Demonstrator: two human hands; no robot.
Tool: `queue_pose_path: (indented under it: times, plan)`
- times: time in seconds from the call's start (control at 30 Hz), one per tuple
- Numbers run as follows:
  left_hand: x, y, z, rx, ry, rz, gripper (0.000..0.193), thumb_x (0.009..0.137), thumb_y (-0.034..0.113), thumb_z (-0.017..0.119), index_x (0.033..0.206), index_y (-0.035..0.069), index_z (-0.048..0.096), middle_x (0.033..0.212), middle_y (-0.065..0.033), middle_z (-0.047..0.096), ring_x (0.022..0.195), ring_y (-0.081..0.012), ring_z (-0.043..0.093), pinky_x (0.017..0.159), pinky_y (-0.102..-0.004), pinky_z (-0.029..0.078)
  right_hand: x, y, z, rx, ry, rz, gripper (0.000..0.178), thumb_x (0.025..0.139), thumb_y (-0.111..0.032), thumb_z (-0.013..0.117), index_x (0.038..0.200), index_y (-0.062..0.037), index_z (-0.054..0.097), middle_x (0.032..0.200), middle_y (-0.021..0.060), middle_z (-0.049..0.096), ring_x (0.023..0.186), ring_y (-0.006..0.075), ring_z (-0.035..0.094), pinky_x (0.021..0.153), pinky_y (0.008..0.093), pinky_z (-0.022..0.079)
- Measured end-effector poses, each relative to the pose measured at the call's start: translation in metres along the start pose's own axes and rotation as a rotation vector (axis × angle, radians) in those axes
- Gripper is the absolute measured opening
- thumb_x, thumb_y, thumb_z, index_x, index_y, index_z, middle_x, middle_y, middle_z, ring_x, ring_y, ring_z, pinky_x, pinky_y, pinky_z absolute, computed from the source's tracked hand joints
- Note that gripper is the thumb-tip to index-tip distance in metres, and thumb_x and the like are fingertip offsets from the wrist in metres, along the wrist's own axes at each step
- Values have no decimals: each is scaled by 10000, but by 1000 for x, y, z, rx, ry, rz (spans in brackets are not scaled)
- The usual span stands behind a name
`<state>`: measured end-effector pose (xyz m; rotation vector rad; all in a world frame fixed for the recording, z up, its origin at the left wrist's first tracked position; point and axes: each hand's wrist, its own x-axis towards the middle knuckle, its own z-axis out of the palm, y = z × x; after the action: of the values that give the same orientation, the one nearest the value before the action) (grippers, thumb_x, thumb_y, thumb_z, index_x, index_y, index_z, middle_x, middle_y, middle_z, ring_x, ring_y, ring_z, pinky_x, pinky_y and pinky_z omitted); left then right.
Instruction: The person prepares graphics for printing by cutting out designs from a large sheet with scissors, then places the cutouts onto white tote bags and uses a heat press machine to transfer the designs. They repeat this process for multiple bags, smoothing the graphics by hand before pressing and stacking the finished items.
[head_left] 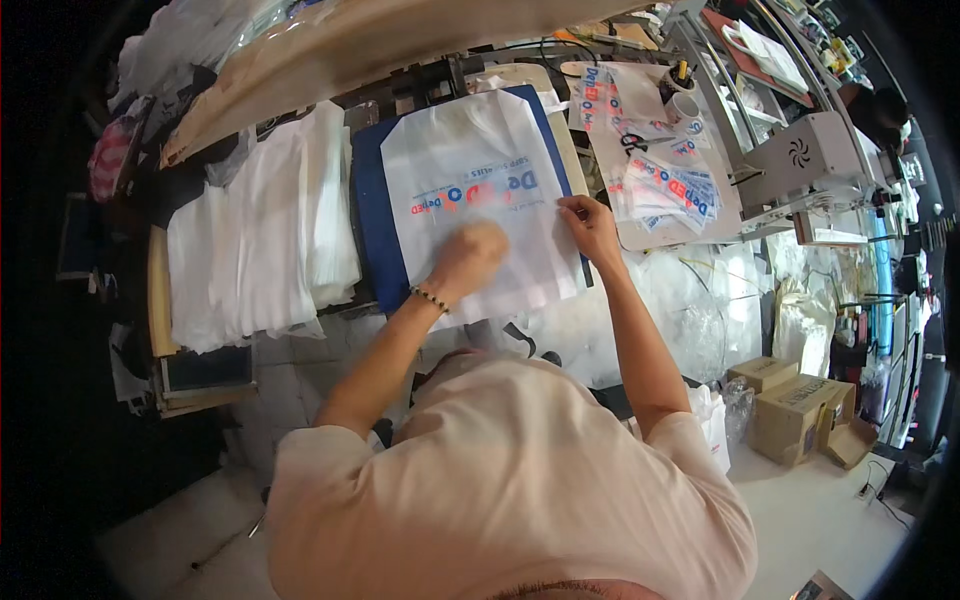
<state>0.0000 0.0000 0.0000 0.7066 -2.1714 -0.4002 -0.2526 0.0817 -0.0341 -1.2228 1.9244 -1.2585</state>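
Observation:
A white plastic bag (470,150) with red and blue print lies flat over a dark blue board (377,210). My left hand (472,258), with a beaded bracelet at the wrist, is over the lower middle of the bag. Motion smears its fingers, so I cannot make out their grip. At the bag's right edge, my right hand (590,226) has thumb and forefinger pinched together on the plastic.
A stack of white bags (265,225) lies left of the board. On the right-hand table are printed clear film pieces (670,190), scissors (640,143) and a roll of tape (683,108). Machine (800,160) stands farther right; cardboard boxes (800,410) sit lower right.

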Motion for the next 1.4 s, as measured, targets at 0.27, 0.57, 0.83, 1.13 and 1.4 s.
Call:
queue_pose_path:
  times: [0.27, 0.57, 0.83, 1.13, 1.4]
  plan:
    - [2, 48, 44, -269, -109, 64, 60, 807, 12, 683, 813, 69, 663, 833, -89, 674, 796, -295, 668, 765, -403, 529, 34, 9, -47, -46, -63, 28, 205, 904, -88, 654, 1063, -18, 763, 863, 144, 750, 731, 188, 689, 693, 324, 543]
    - [31, -11, 17, -103, 367, -313, 188, 892, 5, 657, 1069, 45, 606, 925, -106, 641, 789, -266, 659, 723, -380, 530, 38, -15, -16, -390, 53, -354, 145, 852, -98, 708, 979, -44, 751, 972, 149, 700, 793, 314, 696, 715, 409, 553]
    - [2, -106, -3, 136, 125, -512, 199, 825, 159, 782, 978, 63, 699, 938, -117, 625, 853, -329, 644, 736, -427, 523, 78, -40, 72, -474, 45, -342, 198, 831, -181, 707, 966, -37, 713, 975, 167, 679, 845, 367, 704, 744, 465, 569]
    - [-13, -99, -18, 179, 69, -428, 304, 775, 200, 837, 1009, 63, 700, 915, -91, 606, 809, -265, 609, 713, -393, 514, 107, -51, 65, -664, -20, -210, 342, 776, -325, 740, 961, -43, 687, 948, 174, 696, 839, 390, 712, 735, 498, 581]
    - [-16, -104, -23, 97, 21, -515, 435, 758, 194, 856, 1141, 88, 678, 939, -55, 621, 826, -221, 621, 740, -362, 526, 102, -40, 47, -669, 3, -210, 297, 773, -281, 749, 962, -59, 691, 989, 166, 689, 885, 392, 705, 752, 494, 574]
